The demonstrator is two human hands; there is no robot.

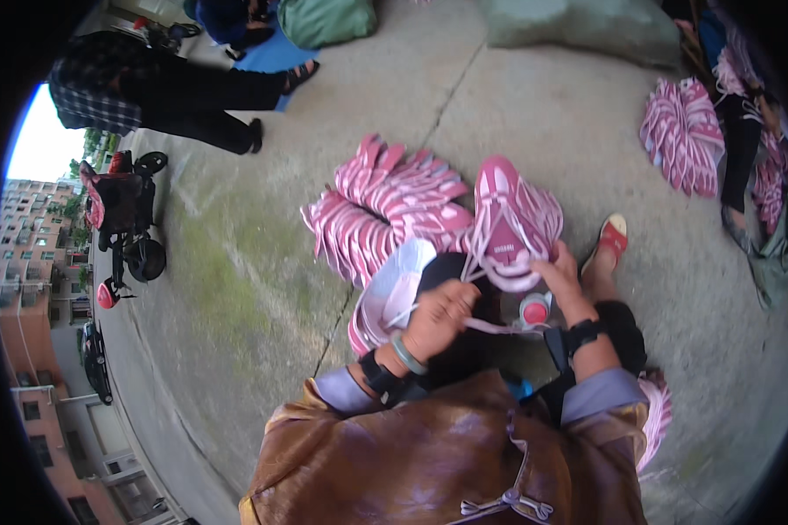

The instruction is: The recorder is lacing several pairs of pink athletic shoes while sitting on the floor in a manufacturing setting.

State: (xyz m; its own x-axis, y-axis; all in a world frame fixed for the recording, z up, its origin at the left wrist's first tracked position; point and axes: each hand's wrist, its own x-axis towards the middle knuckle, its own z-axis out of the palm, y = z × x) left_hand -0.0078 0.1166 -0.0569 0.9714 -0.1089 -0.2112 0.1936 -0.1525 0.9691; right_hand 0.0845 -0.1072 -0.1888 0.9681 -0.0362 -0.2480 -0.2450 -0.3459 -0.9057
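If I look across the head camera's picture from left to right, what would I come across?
Apartment buildings → a red-and-black scooter → a fanned pile of pink shoe pieces → a pink laced shoe upper → a red shoe on a foot → another pink bundle.

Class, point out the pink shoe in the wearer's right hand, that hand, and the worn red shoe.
Pink shoe (506, 236): head view, on its tongue.
Right hand (563, 276): head view, on its back.
Red shoe (615, 236): head view, on its upper.
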